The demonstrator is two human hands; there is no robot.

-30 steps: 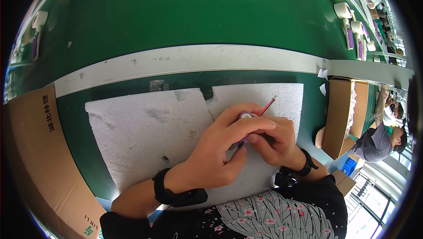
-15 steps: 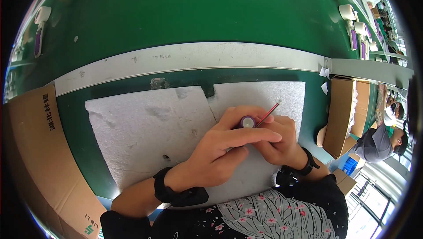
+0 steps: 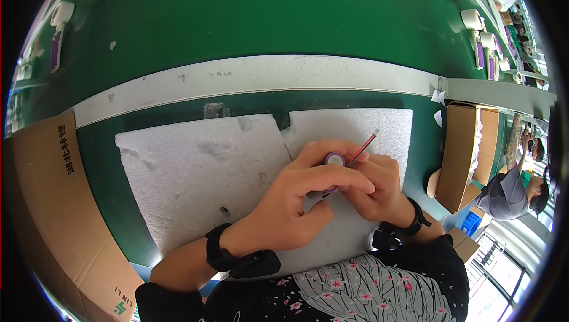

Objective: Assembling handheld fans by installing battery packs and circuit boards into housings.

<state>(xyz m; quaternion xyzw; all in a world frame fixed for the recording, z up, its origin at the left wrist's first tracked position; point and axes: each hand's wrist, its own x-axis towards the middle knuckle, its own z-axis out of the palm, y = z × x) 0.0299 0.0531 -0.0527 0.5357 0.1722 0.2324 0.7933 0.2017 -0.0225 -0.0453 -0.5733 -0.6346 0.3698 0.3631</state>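
My left hand curls round a short purple cylinder with a pale round end, its index finger arched across it toward my right hand. A thin red and dark wire sticks up and to the right beside the cylinder. My right hand is closed against the cylinder's right side, its fingertips partly hidden behind my left index finger. The left thumb stands a little apart from the cylinder. Both hands are above a white foam sheet.
Cardboard boxes stand at the left and right. A grey metal strip crosses the green bench. White-and-purple devices lie at the far left, and similar ones at the far right. People sit at the right.
The cylinder has risen slightly, and more of its purple lower side shows beneath my left index finger. That finger is more arched, and the left thumb has opened away from it.
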